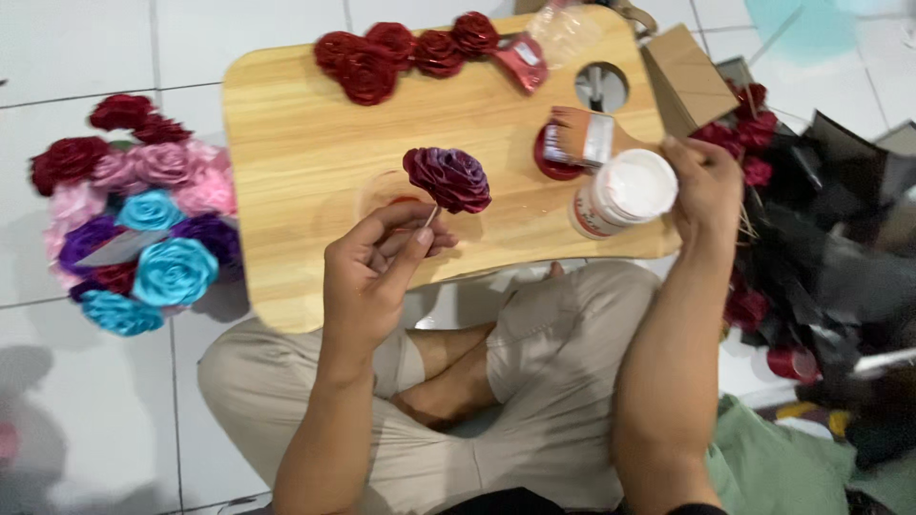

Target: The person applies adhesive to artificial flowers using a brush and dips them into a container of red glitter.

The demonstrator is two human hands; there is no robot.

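Two hands are seen over a wooden board (pixel 315 162) resting above crossed legs. A bouquet (pixel 134 215) lies at nine o'clock from the board, dark wrapping (pixel 840 257) at three. The left hand (pixel 372 272) is pinched on a thin stick, whose long axis runs up toward one o'clock to a purple rose (pixel 448 178). The right hand (pixel 708 183) is closed on a brush (pixel 584 138), bristles toward nine o'clock, above a white jar (pixel 625 194). The rose lies at nine o'clock from the brush. Most of the stick is hidden by fingers.
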